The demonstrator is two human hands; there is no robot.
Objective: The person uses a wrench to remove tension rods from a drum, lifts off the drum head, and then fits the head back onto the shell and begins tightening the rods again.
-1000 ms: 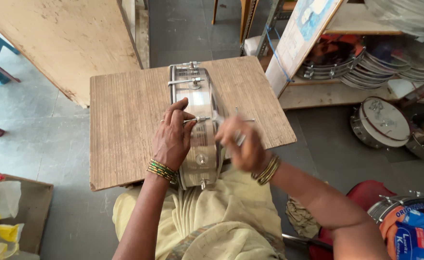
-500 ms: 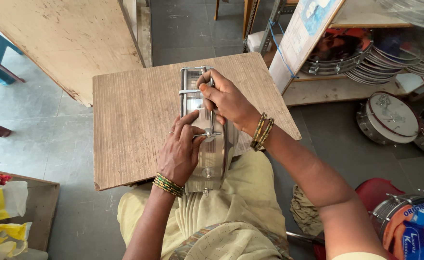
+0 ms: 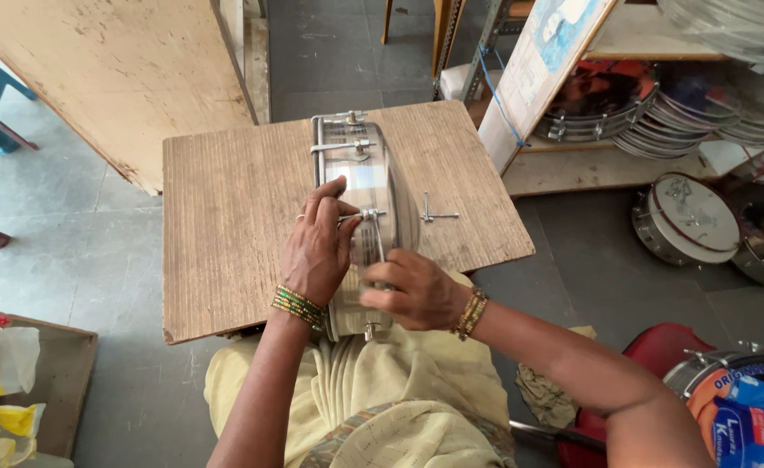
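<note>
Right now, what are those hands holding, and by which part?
A metal drum shell on edge: left hand at a rim tension rod, right hand gripping its near rim.

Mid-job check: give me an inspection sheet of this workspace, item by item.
Surface: wooden board, bare grain, resting over the lap.
Job's things: metal drum shell standing on edge on the board, tension rods along its rim.
Clutter: small T-shaped metal key lying beside the shell.
Grippers: left hand and right hand both on the shell.
Cables: nothing seen.
Surroundings: stacked drum hoops on a shelf, finished drum on the floor.
</note>
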